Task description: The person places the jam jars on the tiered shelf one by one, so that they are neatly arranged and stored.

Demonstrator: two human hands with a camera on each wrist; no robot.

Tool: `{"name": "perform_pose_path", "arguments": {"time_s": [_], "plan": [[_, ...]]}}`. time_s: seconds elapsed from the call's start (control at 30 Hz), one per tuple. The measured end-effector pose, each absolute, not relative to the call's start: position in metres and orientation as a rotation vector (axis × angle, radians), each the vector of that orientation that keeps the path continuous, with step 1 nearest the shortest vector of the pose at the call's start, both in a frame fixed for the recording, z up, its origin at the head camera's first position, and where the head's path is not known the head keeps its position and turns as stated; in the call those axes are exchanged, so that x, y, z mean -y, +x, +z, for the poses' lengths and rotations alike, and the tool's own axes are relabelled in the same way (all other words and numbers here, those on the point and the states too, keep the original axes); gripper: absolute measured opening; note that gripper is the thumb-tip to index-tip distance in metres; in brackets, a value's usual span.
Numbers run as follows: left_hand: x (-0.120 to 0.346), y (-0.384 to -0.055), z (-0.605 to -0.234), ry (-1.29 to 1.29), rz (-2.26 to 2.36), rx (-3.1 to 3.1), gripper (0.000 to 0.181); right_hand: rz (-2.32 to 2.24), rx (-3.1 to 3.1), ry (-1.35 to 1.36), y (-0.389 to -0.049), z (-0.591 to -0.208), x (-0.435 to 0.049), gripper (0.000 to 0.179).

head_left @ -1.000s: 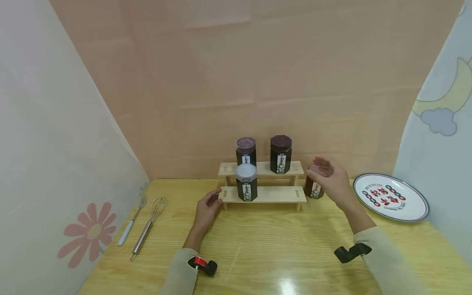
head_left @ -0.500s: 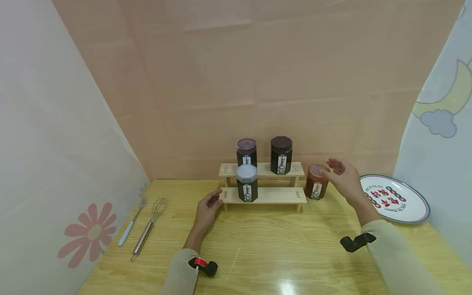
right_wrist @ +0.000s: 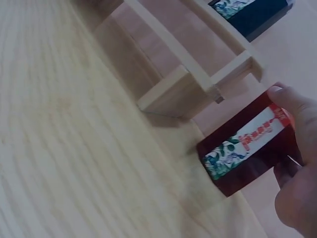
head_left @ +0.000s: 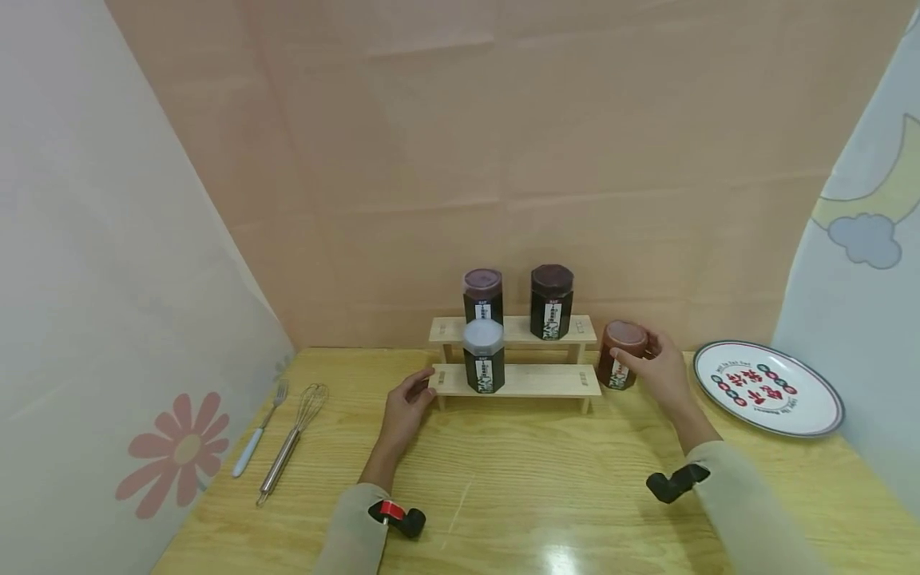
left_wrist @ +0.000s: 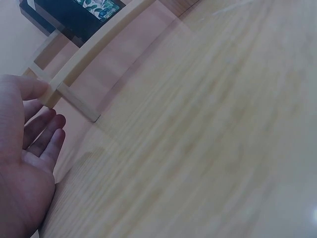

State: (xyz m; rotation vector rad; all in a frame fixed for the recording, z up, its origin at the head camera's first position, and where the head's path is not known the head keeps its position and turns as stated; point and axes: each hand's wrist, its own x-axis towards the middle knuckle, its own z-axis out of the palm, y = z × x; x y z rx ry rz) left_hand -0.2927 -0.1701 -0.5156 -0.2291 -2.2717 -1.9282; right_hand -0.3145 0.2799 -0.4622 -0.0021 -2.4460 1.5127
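A two-step wooden shelf [head_left: 532, 381] stands against the back of the table. My left hand [head_left: 404, 409] holds its lower step by the left end, thumb on the board's corner and fingertips around below it in the left wrist view. To the right of the shelf, a dark red jar [head_left: 620, 359] with a red-and-white label stands upright. Around its upper part my right hand [head_left: 663, 374] grips it, thumb in front and fingers behind. A white-lidded dark jar [head_left: 485, 363] sits on the lower step. On the upper step are a purple-lidded jar [head_left: 482, 289] and a dark-lidded jar [head_left: 552, 303].
A white plate [head_left: 812, 403] with red lettering lies right of my right hand, near the side wall. Over on the left are a fork [head_left: 253, 443] with a pale handle and a wire whisk [head_left: 283, 459]. A fabric backdrop [head_left: 402, 200] rises behind the shelf.
My right hand drew back to the right off the red jar, then came back in and took hold of it. The left hand keeps its place at the shelf's end.
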Motion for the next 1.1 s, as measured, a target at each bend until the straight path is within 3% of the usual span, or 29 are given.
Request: {"name": "perform_pose_path", "arguments": {"time_s": [0.7,1.1], "plan": [[0.170,-0.293,-0.516,-0.224,-1.899,2.300,0.039,1.504,2.359,-0.165,-0.315,-0.466,-0.271,0.080],[0.171,-0.293,-0.516,-0.206,-1.920,2.294,0.039,1.543,2.411,-0.101,-0.299,-0.438,-0.275,0.085]]}}
